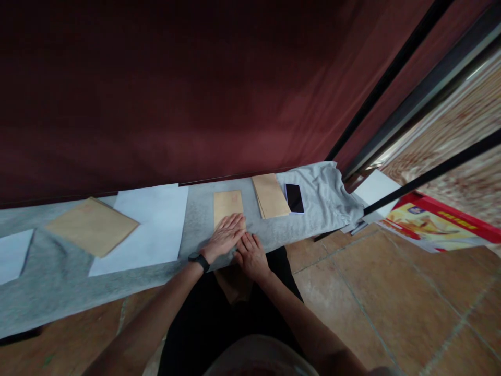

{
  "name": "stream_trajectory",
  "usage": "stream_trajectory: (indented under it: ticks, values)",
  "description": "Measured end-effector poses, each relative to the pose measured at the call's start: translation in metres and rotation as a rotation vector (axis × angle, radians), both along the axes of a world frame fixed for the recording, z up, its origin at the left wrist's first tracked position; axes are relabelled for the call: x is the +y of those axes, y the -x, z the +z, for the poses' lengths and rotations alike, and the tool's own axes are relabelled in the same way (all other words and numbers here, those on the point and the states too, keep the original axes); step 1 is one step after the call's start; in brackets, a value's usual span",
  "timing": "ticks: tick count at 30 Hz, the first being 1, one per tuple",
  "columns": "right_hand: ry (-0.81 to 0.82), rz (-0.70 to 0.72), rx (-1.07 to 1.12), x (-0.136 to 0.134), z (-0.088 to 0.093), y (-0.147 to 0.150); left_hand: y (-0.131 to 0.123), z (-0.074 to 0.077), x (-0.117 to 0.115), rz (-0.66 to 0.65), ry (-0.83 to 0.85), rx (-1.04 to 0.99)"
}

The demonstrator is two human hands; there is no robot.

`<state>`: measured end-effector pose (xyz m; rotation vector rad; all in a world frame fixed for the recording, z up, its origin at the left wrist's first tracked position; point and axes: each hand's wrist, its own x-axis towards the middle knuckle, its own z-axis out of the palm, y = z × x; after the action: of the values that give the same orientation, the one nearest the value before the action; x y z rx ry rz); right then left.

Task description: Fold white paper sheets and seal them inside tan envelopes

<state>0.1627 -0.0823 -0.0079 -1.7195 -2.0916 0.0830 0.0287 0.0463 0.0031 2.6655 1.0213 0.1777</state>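
A tan paper envelope (228, 202) lies on the grey cloth in front of me. My left hand (226, 235), with a dark watch (199, 260) on its wrist, rests flat across the envelope's near part, fingers stretched out. Against its fingertips, my right hand (251, 256) lies palm down at the envelope's near right corner, fingers extended and slightly bent. Both hands cover the envelope's near end, so that part is hidden. Just to the right is a small stack of tan envelopes (272, 196), with a dark-screened phone (295, 198) beside it.
The grey cloth (203, 224) covers a narrow bench. On the left, more tan envelopes (92, 224) overlap white paper sheets (152, 224); another white sheet (14, 256) lies farther left. A dark red panel (176, 104) rises behind. Black bars and a red-yellow box (438, 222) stand right.
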Motion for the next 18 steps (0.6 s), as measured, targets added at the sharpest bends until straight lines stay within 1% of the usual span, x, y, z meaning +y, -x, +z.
stream_trajectory:
  ticks: [2,5,7,10,13,15,18]
  values:
    - [-0.012,0.001,-0.002,0.000,0.000,0.000,0.006,-0.001,-0.014,0.013,0.014,-0.011]
    - [-0.030,0.007,-0.011,0.000,0.000,0.000,0.016,-0.005,-0.038,0.068,0.003,-0.041]
    - [-0.035,0.006,-0.013,0.000,-0.001,0.000,0.022,-0.009,-0.054,0.155,-0.042,-0.085]
    - [-0.031,0.002,-0.003,0.000,-0.002,0.000,0.029,-0.014,-0.073,0.358,-0.099,-0.171]
    - [-0.013,-0.003,0.006,-0.001,-0.003,0.001,0.031,-0.011,-0.080,0.518,-0.095,-0.230]
    - [0.005,-0.015,0.003,-0.001,-0.003,0.002,0.028,-0.003,-0.079,0.569,-0.069,-0.245]
    - [0.026,-0.035,-0.004,-0.001,-0.002,0.004,0.021,0.011,-0.070,0.629,-0.010,-0.263]
